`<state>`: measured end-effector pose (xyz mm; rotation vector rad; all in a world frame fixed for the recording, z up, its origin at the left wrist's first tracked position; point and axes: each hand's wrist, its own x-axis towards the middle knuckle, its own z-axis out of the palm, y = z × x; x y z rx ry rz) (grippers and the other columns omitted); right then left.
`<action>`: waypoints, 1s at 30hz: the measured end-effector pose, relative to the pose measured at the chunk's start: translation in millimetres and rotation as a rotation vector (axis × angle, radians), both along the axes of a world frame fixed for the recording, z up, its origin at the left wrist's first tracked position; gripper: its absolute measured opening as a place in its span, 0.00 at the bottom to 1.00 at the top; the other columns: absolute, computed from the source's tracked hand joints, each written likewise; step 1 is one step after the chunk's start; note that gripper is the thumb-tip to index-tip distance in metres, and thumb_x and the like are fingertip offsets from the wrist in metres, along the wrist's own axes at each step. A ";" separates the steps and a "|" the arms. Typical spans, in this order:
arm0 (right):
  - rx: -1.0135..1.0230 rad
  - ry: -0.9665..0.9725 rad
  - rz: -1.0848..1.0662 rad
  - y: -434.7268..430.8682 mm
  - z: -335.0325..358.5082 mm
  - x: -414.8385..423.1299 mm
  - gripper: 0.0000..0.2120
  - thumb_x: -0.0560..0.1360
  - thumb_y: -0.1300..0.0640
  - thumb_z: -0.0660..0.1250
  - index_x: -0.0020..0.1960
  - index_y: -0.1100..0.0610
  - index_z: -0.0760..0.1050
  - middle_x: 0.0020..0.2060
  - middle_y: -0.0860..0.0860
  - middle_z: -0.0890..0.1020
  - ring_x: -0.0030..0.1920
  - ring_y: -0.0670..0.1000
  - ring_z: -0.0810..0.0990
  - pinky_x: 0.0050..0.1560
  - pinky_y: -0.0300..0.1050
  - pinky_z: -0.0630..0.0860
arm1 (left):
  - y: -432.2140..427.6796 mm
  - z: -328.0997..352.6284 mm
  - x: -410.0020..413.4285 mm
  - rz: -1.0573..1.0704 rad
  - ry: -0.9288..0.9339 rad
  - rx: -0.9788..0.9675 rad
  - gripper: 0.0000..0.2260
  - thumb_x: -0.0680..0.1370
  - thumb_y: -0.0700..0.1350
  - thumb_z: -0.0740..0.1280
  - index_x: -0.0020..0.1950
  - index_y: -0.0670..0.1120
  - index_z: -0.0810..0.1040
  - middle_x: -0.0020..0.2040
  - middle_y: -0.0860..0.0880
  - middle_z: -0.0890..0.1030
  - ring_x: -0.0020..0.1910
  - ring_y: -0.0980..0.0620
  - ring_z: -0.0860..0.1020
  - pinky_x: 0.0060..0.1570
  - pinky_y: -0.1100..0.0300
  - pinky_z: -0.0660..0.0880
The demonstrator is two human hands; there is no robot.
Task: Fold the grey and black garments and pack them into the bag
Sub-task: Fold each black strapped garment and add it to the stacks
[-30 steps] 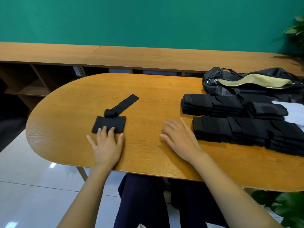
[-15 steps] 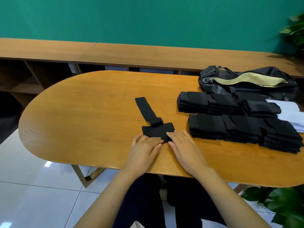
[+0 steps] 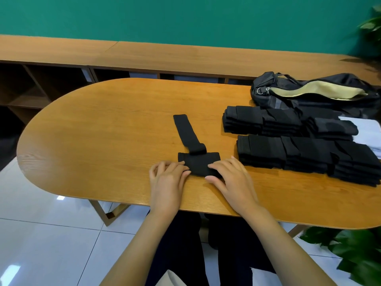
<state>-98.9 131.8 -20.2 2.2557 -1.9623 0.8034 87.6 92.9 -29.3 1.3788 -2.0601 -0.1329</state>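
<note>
A black garment (image 3: 198,164) lies near the front edge of the oval wooden table (image 3: 103,131): a folded pad with a long strap running away from me. My left hand (image 3: 167,179) pinches the pad's near left edge between curled fingers and thumb. On the near right corner my right hand (image 3: 234,179) has its fingers on top and its thumb at the edge. Two rows of folded black garments (image 3: 299,155) are stacked to the right. Behind them lies the black bag (image 3: 309,93), unzipped, showing a beige lining.
A white folded cloth (image 3: 369,133) sits at the far right beside the stacks. A low wooden shelf unit (image 3: 144,56) runs along the green wall behind the table. Green plants (image 3: 354,252) stand at the right, near and far. White tiled floor lies on the left.
The garment slid from the table's left to in front of me, its strap swinging to point away. Both hands came together onto its near edge, and their fingers now grip it.
</note>
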 end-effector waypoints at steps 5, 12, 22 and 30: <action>-0.018 0.023 0.029 0.2 -1.7 -1.7 0.21 0.74 0.38 0.63 0.60 0.49 0.79 0.56 0.43 0.80 0.61 0.45 0.72 0.71 0.48 0.60 | 2.8 2.1 1.4 0.027 0.077 -0.025 0.10 0.80 0.51 0.62 0.48 0.49 0.81 0.44 0.55 0.82 0.49 0.50 0.75 0.57 0.58 0.58; -0.163 -0.066 -0.015 2.0 -2.9 -1.1 0.12 0.78 0.49 0.62 0.50 0.52 0.82 0.44 0.47 0.82 0.54 0.45 0.72 0.66 0.50 0.65 | 3.1 4.6 3.5 -0.048 0.111 -0.003 0.19 0.75 0.64 0.61 0.49 0.51 0.82 0.45 0.57 0.81 0.53 0.52 0.73 0.59 0.52 0.61; -0.170 -0.184 -0.006 6.6 5.4 -0.6 0.16 0.75 0.43 0.63 0.52 0.52 0.81 0.45 0.42 0.74 0.53 0.42 0.68 0.60 0.48 0.66 | -0.9 3.6 5.9 -0.060 0.146 0.051 0.16 0.72 0.60 0.66 0.48 0.51 0.85 0.45 0.55 0.81 0.53 0.51 0.74 0.60 0.50 0.61; 0.009 -0.183 -0.135 2.9 -4.5 -4.3 0.11 0.75 0.50 0.69 0.52 0.55 0.80 0.49 0.51 0.77 0.53 0.53 0.75 0.49 0.42 0.69 | 1.3 7.4 6.8 0.004 0.264 0.092 0.18 0.69 0.64 0.67 0.50 0.52 0.83 0.46 0.58 0.76 0.53 0.61 0.64 0.60 0.52 0.60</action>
